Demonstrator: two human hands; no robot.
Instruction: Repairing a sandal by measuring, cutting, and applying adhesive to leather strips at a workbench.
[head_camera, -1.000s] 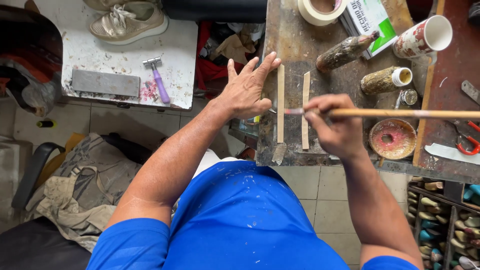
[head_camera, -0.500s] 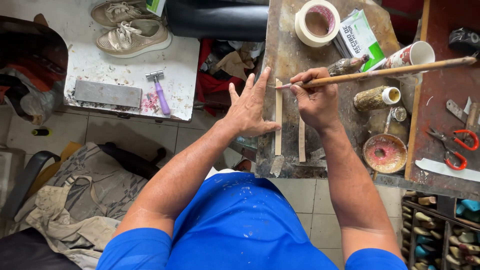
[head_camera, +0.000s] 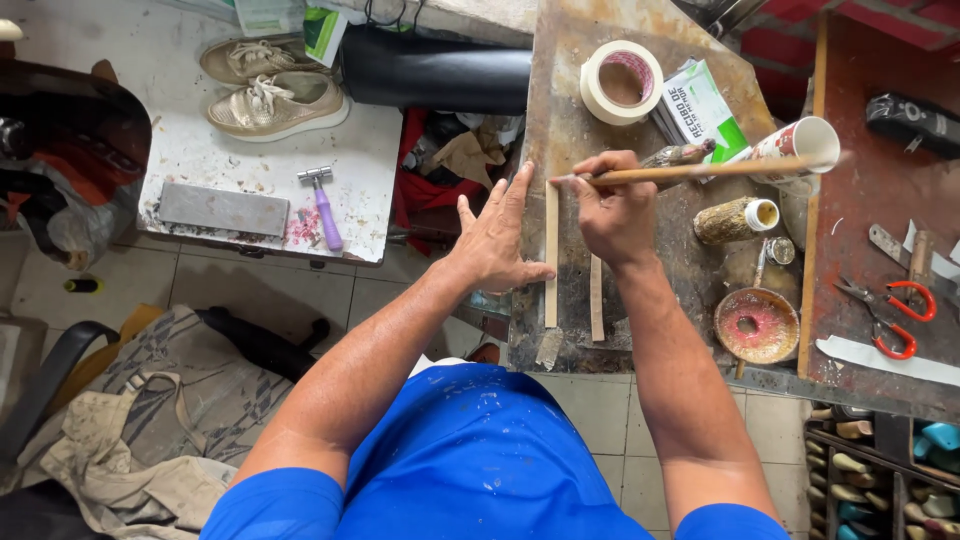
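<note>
My left hand (head_camera: 497, 238) lies flat on the stained workboard (head_camera: 570, 120), fingers spread, thumb and forefinger framing the left edge of a narrow pale strip (head_camera: 551, 255) that runs lengthwise toward me. The palm seems to be pinning it; I cannot tell how much pressure is on it.

My right hand (head_camera: 617, 212) has its fingers curled and pinched around a long wooden-handled brush (head_camera: 700, 171), the tip touching the far end of that strip, the handle pointing off to the right over the cup (head_camera: 800, 145).

A second strip (head_camera: 597, 312) lies just right of the first, partly under my right wrist.

To do this well, as I judge it: keep the left hand bearing down so the strip cannot skate, draw the brush along its length in one line rather than dabbing, and keep the bristles off the board and the neighbouring strip.

A small open jar (head_camera: 735, 220) and a round dish (head_camera: 757, 325) sit near on the right; the tape roll (head_camera: 621, 82) lies beyond.
</note>
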